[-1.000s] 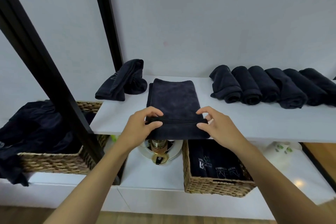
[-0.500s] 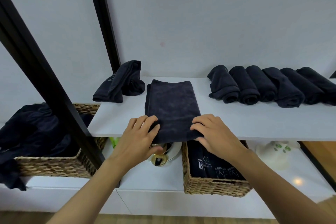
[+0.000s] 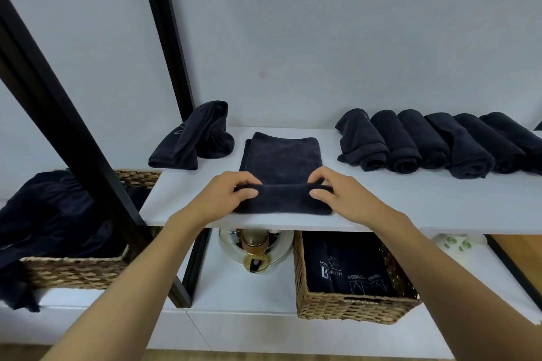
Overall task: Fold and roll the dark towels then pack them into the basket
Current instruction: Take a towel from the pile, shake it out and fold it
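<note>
A dark folded towel lies flat on the white shelf, its near end turned over into a short roll. My left hand grips the roll's left end, and my right hand grips its right end, thumbs in front and fingers curled over the top. Several rolled dark towels lie in a row at the right of the shelf. Below the shelf stands a wicker basket with printed dark towels inside.
A loosely bundled dark towel lies on the shelf's left. A second wicker basket, heaped with dark cloth, stands lower left behind a black slanted post. A round glass and gold object sits under the shelf.
Half a second ago both hands reached down over the shelf's front edge at the towel's near end. Now they have come up onto the shelf, and that end is rolled over away from me.
</note>
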